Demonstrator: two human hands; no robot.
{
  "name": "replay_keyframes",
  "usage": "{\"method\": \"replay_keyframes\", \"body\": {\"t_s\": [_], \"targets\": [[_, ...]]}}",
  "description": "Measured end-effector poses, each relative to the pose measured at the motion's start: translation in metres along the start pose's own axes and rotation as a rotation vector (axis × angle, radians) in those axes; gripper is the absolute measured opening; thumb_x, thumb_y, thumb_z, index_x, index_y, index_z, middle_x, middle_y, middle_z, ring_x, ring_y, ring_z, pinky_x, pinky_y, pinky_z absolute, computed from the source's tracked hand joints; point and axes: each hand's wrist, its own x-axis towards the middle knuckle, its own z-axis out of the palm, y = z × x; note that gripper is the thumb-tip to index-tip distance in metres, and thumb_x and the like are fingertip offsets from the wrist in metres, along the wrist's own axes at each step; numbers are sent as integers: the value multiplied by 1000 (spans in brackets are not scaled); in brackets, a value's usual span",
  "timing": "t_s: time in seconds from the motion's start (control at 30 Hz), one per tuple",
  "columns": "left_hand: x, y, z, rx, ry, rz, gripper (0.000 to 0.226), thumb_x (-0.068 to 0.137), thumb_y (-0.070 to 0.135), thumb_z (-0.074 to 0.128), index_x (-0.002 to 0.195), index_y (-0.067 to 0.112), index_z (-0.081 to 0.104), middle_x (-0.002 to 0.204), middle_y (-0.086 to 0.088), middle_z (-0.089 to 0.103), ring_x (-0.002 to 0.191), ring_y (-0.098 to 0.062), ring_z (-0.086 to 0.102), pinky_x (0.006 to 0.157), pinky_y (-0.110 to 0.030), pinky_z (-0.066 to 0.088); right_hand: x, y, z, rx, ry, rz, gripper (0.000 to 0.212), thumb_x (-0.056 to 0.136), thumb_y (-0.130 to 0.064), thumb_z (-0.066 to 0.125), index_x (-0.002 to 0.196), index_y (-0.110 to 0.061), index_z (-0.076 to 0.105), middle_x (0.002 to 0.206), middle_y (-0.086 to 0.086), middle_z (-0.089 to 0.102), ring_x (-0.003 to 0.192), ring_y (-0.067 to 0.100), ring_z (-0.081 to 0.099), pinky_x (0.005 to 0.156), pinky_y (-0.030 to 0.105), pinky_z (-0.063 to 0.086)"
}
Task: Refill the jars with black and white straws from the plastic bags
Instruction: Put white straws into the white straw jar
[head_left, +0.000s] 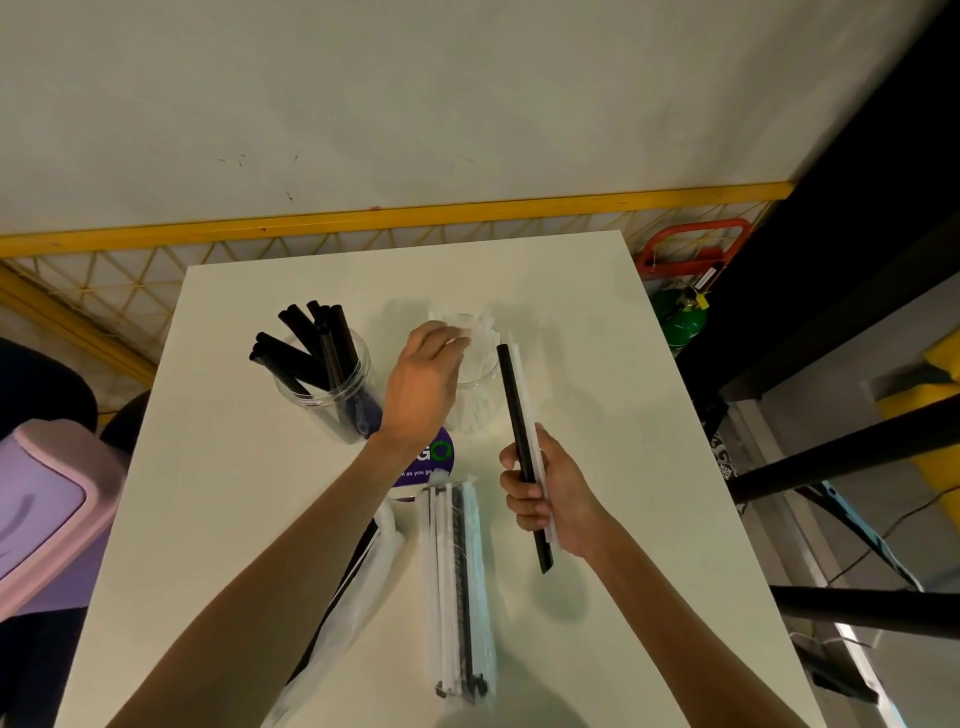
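Note:
Two clear jars stand at the far middle of the white table (597, 322). The left jar (332, 395) holds several black straws. The right jar (475, 384) holds white straws. My left hand (423, 384) reaches over the right jar, its fingers resting on the white straw tops. My right hand (545, 491) grips a black straw (514, 415) and a white straw (525, 395) together, both pointing away from me. A clear plastic bag (457, 587) with white and black straws lies near me. A second plastic bag (358, 587) lies under my left forearm.
A purple round sticker (436, 462) lies between the jars and the bags. A pink and purple bin (47, 509) stands left of the table. Black table legs, a green cylinder (683, 322) and a red frame stand to the right. A wall lies beyond.

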Motion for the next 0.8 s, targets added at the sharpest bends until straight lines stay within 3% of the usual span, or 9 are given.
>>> {"method": "replay_keyframes", "body": {"t_s": [0.07,0.13,0.27,0.33,0.43,0.5,0.6,0.7,0.8], "targets": [[1,3,-4,32,69,-12,31,89,12,43,105,-2,66,109,-14,66,111,-22,42,89,-35,51,1,1,2,-32,24,-14,56,97,-53,21,63,-16,44,38,-6,27,29,3,21,29,14,20],[1,15,-13,-46,142,-63,30,91,13,45,107,-1,66,110,-14,64,107,-21,44,90,-23,41,1,1,6,-78,54,-39,54,96,-55,22,62,-17,41,39,-7,26,29,3,21,30,14,19],[-6,54,-36,-463,61,-438,29,92,21,55,112,2,63,104,-7,62,78,-6,56,70,-5,44,-1,1,14,-169,124,-114,50,96,-55,25,64,-18,38,41,-8,27,32,4,20,32,15,18],[-13,65,-38,-611,-60,-658,37,86,29,62,114,5,61,97,0,63,76,-8,59,68,-15,50,-2,2,18,-233,152,-151,49,95,-55,26,65,-19,37,43,-8,28,34,4,20,34,16,17],[-21,71,-36,-693,-96,-748,30,83,28,67,100,3,65,78,3,65,64,-11,62,62,-29,56,-3,4,22,-326,188,-209,47,95,-54,29,65,-18,38,45,-8,32,36,5,22,37,16,19],[-21,72,-36,-718,-92,-790,17,85,20,66,83,3,65,65,5,61,51,-5,59,55,-26,56,-4,7,23,-368,211,-246,46,96,-51,32,65,-18,39,44,-8,34,36,4,25,37,15,21],[-20,71,-37,-754,-92,-874,13,85,13,65,77,4,62,63,2,60,46,-2,58,52,-22,56,-4,10,23,-422,233,-319,43,97,-45,36,68,-15,42,47,-3,37,34,2,28,36,14,24],[-16,65,-37,-860,-114,-985,14,85,7,65,72,10,61,68,-5,63,51,-5,61,50,-17,53,-5,11,21,-446,230,-360,40,98,-39,38,69,-12,41,51,2,36,33,2,31,35,13,26],[-6,58,-44,-900,-121,-978,11,87,2,61,77,7,60,76,-9,65,65,-16,64,51,-16,53,-7,11,18,-443,212,-365,39,98,-40,38,71,-12,44,49,1,42,34,5,36,36,14,29]]}}
